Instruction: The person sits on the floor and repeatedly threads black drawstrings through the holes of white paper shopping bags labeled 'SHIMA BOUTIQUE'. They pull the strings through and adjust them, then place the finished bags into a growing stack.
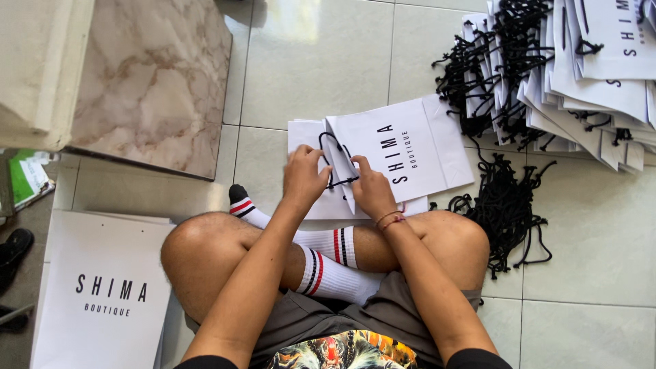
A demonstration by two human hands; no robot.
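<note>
I sit cross-legged on a tiled floor with a flat white paper bag [410, 147] lying in front of my shins. A black cord handle [333, 147] loops over the bag's near edge. My left hand [304, 176] pinches the cord at the bag's left side, and my right hand [371, 188], with a red string bracelet at the wrist, holds the cord and the bag's edge just to the right. More white sheets lie under this bag.
A large fanned stack of finished white bags with black handles [581, 68] lies at the far right. A loose pile of black cords [506, 205] sits beside my right knee. Flat white bags [102, 294] lie at my left. A marble-topped block [147, 82] stands far left.
</note>
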